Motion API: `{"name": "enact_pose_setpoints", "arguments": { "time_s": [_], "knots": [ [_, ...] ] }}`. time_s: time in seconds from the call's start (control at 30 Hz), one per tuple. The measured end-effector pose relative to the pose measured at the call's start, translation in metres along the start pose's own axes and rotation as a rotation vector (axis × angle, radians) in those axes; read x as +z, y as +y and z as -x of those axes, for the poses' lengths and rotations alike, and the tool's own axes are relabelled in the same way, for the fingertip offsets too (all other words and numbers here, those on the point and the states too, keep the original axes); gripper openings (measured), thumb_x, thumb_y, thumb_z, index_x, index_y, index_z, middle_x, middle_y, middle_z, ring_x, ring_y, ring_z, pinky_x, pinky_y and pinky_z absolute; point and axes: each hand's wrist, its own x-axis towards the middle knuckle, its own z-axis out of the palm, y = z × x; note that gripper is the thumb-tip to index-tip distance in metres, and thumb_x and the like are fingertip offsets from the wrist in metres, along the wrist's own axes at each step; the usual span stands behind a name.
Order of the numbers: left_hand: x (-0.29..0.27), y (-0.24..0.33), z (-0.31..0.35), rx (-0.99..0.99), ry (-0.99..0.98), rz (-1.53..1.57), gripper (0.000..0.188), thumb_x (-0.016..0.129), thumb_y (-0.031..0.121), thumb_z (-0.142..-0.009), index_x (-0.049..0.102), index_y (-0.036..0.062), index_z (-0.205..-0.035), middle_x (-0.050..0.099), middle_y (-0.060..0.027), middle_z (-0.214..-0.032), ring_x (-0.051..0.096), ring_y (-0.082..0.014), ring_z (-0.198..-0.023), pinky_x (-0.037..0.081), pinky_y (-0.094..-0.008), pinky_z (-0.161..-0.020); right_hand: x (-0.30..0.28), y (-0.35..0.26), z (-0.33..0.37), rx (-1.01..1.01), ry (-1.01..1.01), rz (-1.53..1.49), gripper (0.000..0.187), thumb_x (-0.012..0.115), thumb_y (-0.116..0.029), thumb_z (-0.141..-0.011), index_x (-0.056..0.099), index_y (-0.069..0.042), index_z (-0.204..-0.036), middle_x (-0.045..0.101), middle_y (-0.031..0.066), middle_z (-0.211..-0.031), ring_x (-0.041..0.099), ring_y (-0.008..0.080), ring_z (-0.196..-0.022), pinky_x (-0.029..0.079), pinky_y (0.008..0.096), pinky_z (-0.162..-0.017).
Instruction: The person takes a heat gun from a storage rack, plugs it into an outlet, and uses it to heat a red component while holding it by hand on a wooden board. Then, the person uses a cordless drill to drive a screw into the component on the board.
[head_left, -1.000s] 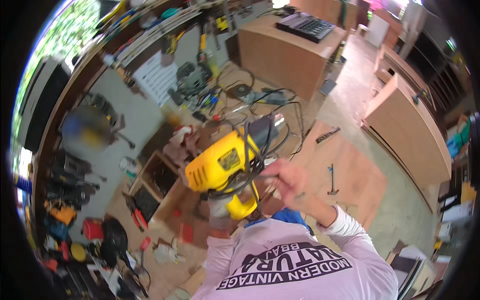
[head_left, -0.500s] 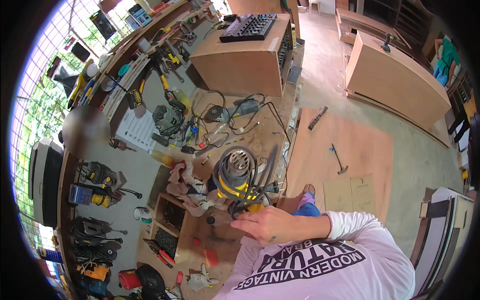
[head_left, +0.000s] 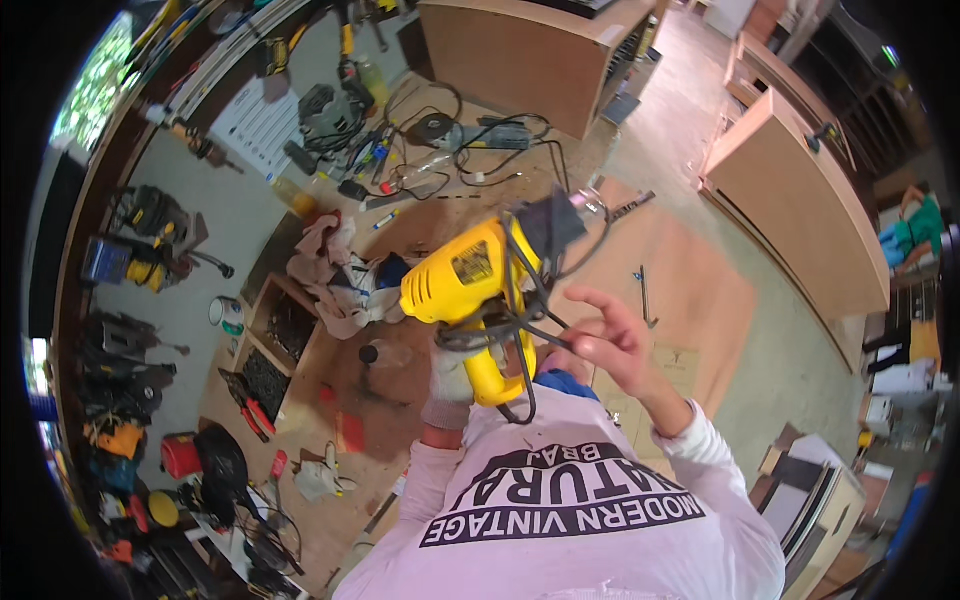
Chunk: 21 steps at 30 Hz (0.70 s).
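A yellow and black heat gun (head_left: pixel 465 268) is held up before my chest, its metal nozzle pointing to the far right. My left hand (head_left: pixel 450 378), in a pale glove, is closed about its handle, partly hidden behind it. The black power cord (head_left: pixel 480 335) loops round the handle and body. My bare right hand (head_left: pixel 618 345) is beside it on the right, thumb on a strand of that cord and index finger stretched out. Below lies the wooden workbench (head_left: pixel 390 425) with crumpled rags (head_left: pixel 330 275) and a small clear bottle with a dark cap (head_left: pixel 385 355).
A wooden box of screws (head_left: pixel 268 375) and red-handled pliers (head_left: pixel 250 405) are at the left. Farther off lie an angle grinder (head_left: pixel 435 130), a router (head_left: pixel 330 118) and tangled cords. A hammer (head_left: pixel 643 295) rests on a plywood sheet at the right. Another person (head_left: pixel 910 232) is far right.
The heat gun has turned from nozzle-up to lying sideways and risen toward me. Its cord coils are looser. My right hand has moved right, and my gloved left hand has come into view.
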Motion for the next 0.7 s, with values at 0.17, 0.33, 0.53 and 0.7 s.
{"name": "enact_pose_setpoints", "arguments": {
  "time_s": [0.17, 0.33, 0.53, 0.7],
  "knots": [
    [0.008, -0.001, -0.001, 0.129, 0.097, -0.034, 0.054, 0.071, 0.002, -0.086, 0.052, 0.0020, -0.136, 0.067, -0.0151, -0.125, 0.070, -0.0266, -0.105, 0.061, -0.0401, -0.092, -0.024, 0.021, -0.008, -0.115, 0.039, 0.439, 0.023, 0.074, -0.017, -0.094, 0.070, 0.001, -0.108, 0.071, 0.0080, -0.085, 0.063, 0.0126, -0.063, 0.049, 0.0243, -0.059],
    [0.031, 0.009, -0.010, 0.064, 0.124, -0.233, 0.053, 0.077, -0.004, -0.082, 0.058, 0.0000, -0.131, 0.070, -0.0123, -0.121, 0.071, -0.0228, -0.103, 0.060, -0.0378, -0.092, -0.014, 0.003, -0.018, -0.162, 0.072, 0.865, 0.021, 0.076, -0.016, -0.089, 0.072, 0.001, -0.101, 0.069, 0.0104, -0.078, 0.065, 0.0194, -0.060, 0.049, 0.0323, -0.056],
    [0.035, 0.005, -0.006, -0.158, 0.171, -0.027, 0.054, 0.081, -0.002, -0.080, 0.061, -0.0011, -0.130, 0.070, -0.0140, -0.122, 0.071, -0.0230, -0.105, 0.058, -0.0376, -0.095, -0.008, 0.006, -0.022, -0.064, 0.109, 1.058, 0.020, 0.074, -0.018, -0.091, 0.069, 0.001, -0.092, 0.064, 0.0096, -0.065, 0.062, 0.0213, -0.054, 0.047, 0.0366, -0.053],
    [0.039, 0.015, 0.006, -0.091, -0.011, -0.364, 0.071, 0.079, -0.009, -0.076, 0.051, 0.0003, -0.140, 0.064, -0.0164, -0.132, 0.067, -0.0264, -0.117, 0.056, -0.0407, -0.102, -0.001, 0.016, -0.006, 0.085, 0.185, 0.613, 0.020, 0.070, -0.018, -0.095, 0.067, 0.002, -0.096, 0.060, 0.0147, -0.064, 0.062, 0.0238, -0.055, 0.047, 0.0371, -0.054]
  ]
}}
